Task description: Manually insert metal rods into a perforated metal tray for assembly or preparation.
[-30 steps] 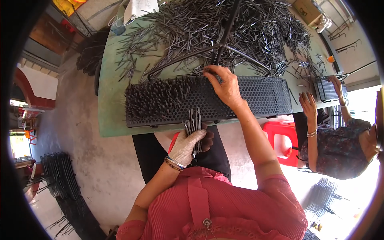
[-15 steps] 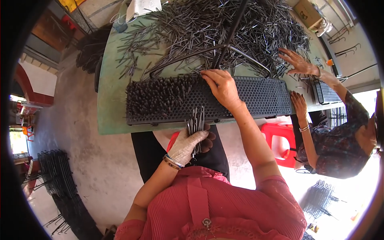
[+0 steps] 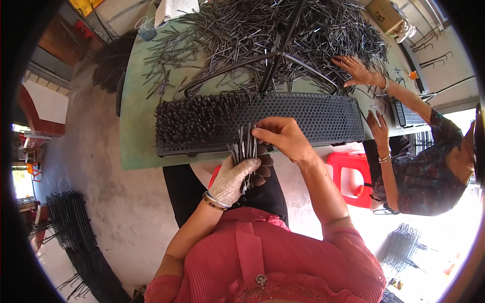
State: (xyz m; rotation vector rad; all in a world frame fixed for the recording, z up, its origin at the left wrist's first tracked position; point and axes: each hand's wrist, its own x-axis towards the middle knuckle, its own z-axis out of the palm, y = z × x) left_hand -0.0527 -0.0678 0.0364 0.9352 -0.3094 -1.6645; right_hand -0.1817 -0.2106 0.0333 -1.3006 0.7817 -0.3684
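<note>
Head view shows your left hand [image 3: 233, 178], in a pale work glove, closed around a bundle of thin dark metal pins [image 3: 244, 147] just below the near edge of the long black perforated tray [image 3: 313, 117]. The pins stand up out of your fist, their tips fanning toward the tray's near edge. Your bare right hand [image 3: 283, 139] sits just beside the bundle, on its right, thumb and fingers pinched on the tops of a few pins; whether one is already pulled free of the bundle you cannot tell from this angle. Both hands hover at the tray's near rim, about midway along its length.

Left part of the tray is packed with upright pins [image 3: 194, 117], a dense bristling block; the right part shows bare honeycomb holes. The tray lies along the near edge of a green table [image 3: 132, 136]. Beyond the tray, across the table, spreads a large loose heap of the same dark pins [image 3: 262, 30], with a black wire frame [image 3: 275, 63] lying over it.

Right of the tray's far end, another person in a dark patterned top reaches in: one hand [image 3: 356, 69] spread on the loose heap, the other [image 3: 378, 132] near the tray's right end. A red plastic stool [image 3: 353, 174] stands below the tray's right end. Black wire racks [image 3: 76, 227] lie on the concrete floor, well off to the tray's lower left.
</note>
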